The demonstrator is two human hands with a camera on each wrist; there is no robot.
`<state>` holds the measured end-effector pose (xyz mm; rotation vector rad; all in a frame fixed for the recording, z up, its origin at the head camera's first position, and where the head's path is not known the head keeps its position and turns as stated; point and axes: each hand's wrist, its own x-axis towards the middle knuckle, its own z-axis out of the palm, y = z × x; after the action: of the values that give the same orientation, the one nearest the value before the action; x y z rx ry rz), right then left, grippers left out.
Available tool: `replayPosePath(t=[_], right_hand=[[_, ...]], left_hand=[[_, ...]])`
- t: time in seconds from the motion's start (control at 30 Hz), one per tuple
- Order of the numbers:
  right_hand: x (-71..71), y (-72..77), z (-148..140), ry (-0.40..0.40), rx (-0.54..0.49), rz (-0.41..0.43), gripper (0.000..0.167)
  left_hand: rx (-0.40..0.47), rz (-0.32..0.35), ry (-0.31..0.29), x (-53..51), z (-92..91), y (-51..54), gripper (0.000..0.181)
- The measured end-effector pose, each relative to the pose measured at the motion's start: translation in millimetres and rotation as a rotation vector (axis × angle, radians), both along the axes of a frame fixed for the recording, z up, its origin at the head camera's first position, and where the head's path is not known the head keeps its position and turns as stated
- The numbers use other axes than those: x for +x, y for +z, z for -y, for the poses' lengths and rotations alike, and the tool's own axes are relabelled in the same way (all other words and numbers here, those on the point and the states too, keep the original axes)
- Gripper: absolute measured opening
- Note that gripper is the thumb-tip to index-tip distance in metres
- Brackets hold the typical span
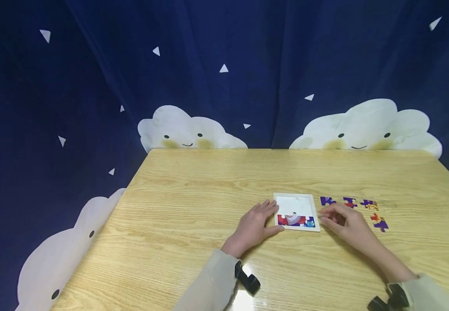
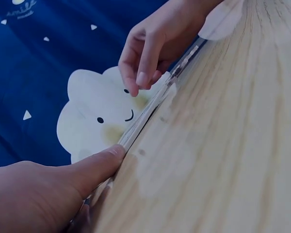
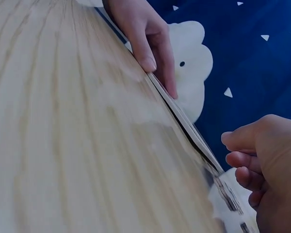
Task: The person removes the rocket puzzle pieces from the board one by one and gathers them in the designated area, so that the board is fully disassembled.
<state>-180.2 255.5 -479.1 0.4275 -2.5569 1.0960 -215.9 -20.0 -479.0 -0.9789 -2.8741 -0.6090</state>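
Note:
A white-rimmed jigsaw puzzle tray point(image 1: 296, 230) lies flat on the table in the head view, with a row of colourful joined pieces point(image 1: 294, 220) along its near side and a bare white area above. My left hand point(image 1: 252, 226) holds the tray's near left corner, fingers at the left edge and thumb on the near edge. Just beyond the tray's right edge hovers my right hand point(image 1: 346, 226), fingers bent towards the thumb. In the right wrist view, no piece shows between the fingers of that right hand point(image 3: 276, 167).
Loose puzzle pieces point(image 1: 350, 202) lie right of the tray, partly behind my right hand; joined ones point(image 1: 380, 222) are farther right. The wooden table point(image 1: 193, 190) extends to a dark blue curtain point(image 1: 208, 86) with white clouds. Black wrist straps point(image 1: 247, 278) sit over both sleeves.

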Motion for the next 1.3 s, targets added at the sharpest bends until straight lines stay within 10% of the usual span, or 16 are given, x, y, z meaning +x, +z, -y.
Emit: replayPosePath(t=[1.3], right_hand=[[-23.6, 17.2, 76.2, 0.208, 0.206, 0.165, 0.013]], left_hand=[[0.019, -0.062, 0.006, -1.8, 0.9, -2.2, 0.061]])
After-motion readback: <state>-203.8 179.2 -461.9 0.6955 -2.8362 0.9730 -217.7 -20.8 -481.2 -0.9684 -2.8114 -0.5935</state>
